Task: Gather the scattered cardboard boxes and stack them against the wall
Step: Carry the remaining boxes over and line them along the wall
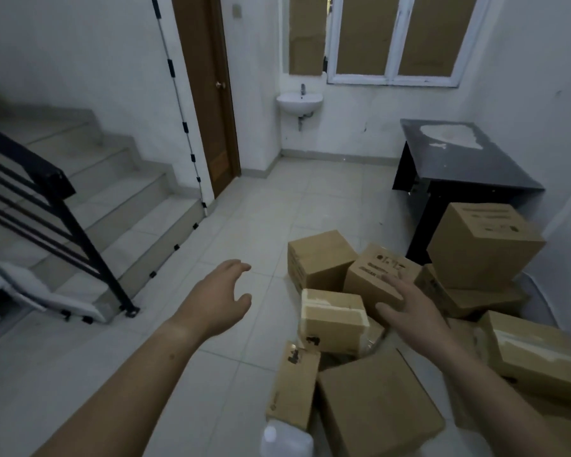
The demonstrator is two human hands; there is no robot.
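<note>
Well, the right hand (406, 308) is stretched out with its fingers spread and straight, gripping nothing, laid over the near face of a printed box (373, 275); whether the palm actually touches it I cannot tell. The left hand (221, 298) hangs in the air over the floor tiles (244, 225), fingers relaxed and loosely apart, holding nothing, well to the left of the pile. Just below the right hand sits a taped box (332, 319), and behind the printed one a plain box (320, 255) stands on the floor. Nearer the person lie a narrow box (294, 387) and a wide flat box (376, 404), touching each other, with a white plastic jug (287, 440) at the very bottom edge. To the right a large box (482, 245) is perched tilted atop others, beside a dark table (459, 166) that stands against the right wall (541, 77). Farther off are a small sink (299, 102), a brown door (208, 94) and stairs (112, 192) with a black railing (30, 163).
</note>
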